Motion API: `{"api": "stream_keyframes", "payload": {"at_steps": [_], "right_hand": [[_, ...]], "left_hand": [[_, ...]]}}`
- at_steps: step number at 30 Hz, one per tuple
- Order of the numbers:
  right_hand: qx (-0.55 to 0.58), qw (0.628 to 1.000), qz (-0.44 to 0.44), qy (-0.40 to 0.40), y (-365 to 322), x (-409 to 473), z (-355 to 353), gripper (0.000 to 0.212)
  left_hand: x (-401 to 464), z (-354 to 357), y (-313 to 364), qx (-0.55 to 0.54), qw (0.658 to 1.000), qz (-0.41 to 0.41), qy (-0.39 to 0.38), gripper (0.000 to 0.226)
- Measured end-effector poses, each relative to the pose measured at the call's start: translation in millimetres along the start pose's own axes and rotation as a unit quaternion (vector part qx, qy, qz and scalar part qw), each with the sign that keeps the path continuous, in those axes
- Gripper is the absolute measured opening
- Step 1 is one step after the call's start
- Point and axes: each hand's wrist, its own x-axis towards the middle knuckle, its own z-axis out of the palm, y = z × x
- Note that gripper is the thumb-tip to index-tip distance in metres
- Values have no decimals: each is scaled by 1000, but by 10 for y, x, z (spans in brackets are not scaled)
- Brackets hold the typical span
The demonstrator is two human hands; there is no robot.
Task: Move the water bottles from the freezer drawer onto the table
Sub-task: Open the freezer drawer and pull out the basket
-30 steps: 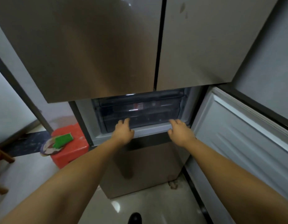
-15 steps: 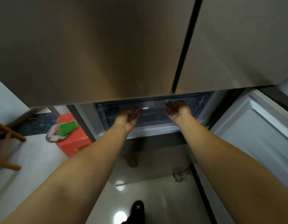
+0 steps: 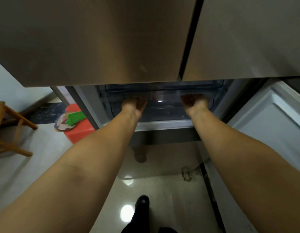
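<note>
Two hands are up at the freezer drawer (image 3: pixel 164 106), a clear, dark-tinted bin sitting in the open lower compartment just under the two big brushed-metal upper doors (image 3: pixel 102 39). Inside, behind the see-through front, there's a blurred pale shape with a reddish patch near the top edge, and whether that is one of the water bottles I cannot tell. The left hand (image 3: pixel 134 105) is palm up at the drawer's upper front edge on the left side, and its fingers (image 3: pixel 137 98) curl up over the lip. The right hand (image 3: pixel 193 102) mirrors it on the right side, palm up, fingers (image 3: pixel 190 97) hooked over the same edge. Both forearms reach straight in from below.

Out to the right, the lower freezer door (image 3: pixel 270 128) is swung wide open, its white inner liner facing us. Left of the fridge stands a red plastic stool (image 3: pixel 78 132) carrying a patterned cloth with a green object (image 3: pixel 75 117) lying on it. Farther left, a wooden chair (image 3: pixel 9 128) stands at the frame's edge. The glossy tiled floor (image 3: pixel 156 190) throws back lamp glare, and a dark shoe (image 3: pixel 141 203) stands on it at the bottom.
</note>
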Motion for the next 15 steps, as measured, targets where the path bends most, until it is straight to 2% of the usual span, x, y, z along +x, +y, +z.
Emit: {"api": "stream_keyframes", "payload": {"at_steps": [3, 5, 10, 15], "right_hand": [[-18, 999, -12, 28, 13, -43, -100, 27], [-25, 999, -13, 36, 34, -122, -186, 26], [-54, 995, -20, 83, 105, -325, -330, 36], [-77, 990, -35, 109, 164, -640, -534, 37]], "left_hand": [[-59, -118, -83, -21, 1000, -3, -2, 27], [-143, -167, -121, -27, 1000, -1, 8, 35], [-425, -287, -242, -7, 999, 21, 43, 31], [-744, -489, -403, 15, 997, 29, 69, 29]]}}
